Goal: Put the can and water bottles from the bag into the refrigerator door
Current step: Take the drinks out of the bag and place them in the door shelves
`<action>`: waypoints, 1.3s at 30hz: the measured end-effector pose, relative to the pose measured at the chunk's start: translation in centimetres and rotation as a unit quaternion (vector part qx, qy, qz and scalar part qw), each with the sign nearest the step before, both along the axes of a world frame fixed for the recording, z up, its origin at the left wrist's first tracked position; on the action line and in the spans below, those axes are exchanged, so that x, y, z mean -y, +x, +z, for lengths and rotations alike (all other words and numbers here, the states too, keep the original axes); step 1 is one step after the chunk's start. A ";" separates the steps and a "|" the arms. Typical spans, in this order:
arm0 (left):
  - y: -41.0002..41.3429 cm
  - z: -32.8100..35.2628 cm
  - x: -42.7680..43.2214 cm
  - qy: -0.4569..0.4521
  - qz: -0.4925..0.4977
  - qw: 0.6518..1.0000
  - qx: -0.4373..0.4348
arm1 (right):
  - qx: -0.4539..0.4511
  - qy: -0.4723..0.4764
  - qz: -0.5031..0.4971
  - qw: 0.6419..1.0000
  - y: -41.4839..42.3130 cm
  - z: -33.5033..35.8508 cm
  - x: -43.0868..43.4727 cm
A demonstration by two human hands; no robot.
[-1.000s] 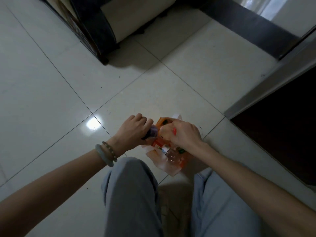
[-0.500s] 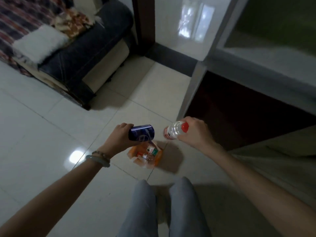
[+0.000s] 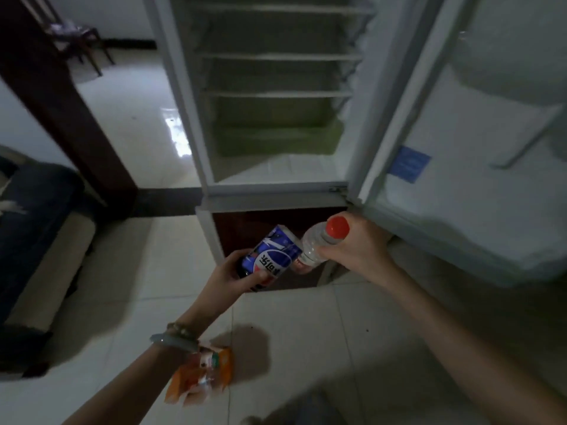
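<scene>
Hands meet at the centre of the view, both raised before the open refrigerator [image 3: 276, 96]. The left hand [image 3: 228, 279] grips a smooth blue metal can [image 3: 270, 257], tilted toward one o'clock. The right hand [image 3: 357, 248] is wrapped around a clear ribbed plastic bottle [image 3: 316, 245] with a round red cap [image 3: 337, 227], neck toward two o'clock. At six o'clock a crinkled orange plastic bag [image 3: 201, 377] lies on glossy pale floor tiles [image 3: 306, 348]. The white door [image 3: 466, 154] stands open at three o'clock.
</scene>
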State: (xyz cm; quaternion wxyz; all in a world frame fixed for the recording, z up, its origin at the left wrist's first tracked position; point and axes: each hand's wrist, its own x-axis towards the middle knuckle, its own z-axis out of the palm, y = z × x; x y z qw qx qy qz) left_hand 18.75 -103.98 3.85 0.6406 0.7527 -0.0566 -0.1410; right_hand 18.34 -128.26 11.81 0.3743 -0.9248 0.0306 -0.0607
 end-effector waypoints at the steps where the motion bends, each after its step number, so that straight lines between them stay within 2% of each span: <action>1: 0.4 0.4 1.8 -0.016 -0.013 1.000 0.007 | 0.005 0.010 -0.025 1.000 -0.6 0.6 1.5; 6: 2.9 1.3 10.6 -0.059 -0.067 0.996 0.015 | 0.034 -0.007 -0.103 0.994 -2.2 3.1 9.4; 10: 4.7 0.9 15.6 -0.054 -0.082 0.995 0.033 | 0.044 -0.020 -0.156 0.987 -2.2 4.2 14.9; 15: 6.5 0.2 18.6 -0.032 -0.082 0.995 0.052 | 0.107 -0.002 -0.220 0.970 0.9 5.7 19.0; 17: 7.5 0.2 18.8 -0.019 -0.092 0.993 0.066 | 0.125 0.014 -0.222 0.967 3.1 5.7 19.8; 21: 10.6 0.3 18.8 0.020 -0.122 0.989 0.081 | 0.104 -0.001 -0.189 0.976 8.3 4.1 20.1; 31: 17.5 1.1 19.0 0.047 -0.162 0.981 0.099 | -0.004 -0.004 -0.190 0.982 15.5 -1.0 20.0; 39: 19.8 0.7 20.6 0.059 -0.200 0.974 0.091 | 0.022 -0.026 -0.180 0.983 16.9 -1.9 21.1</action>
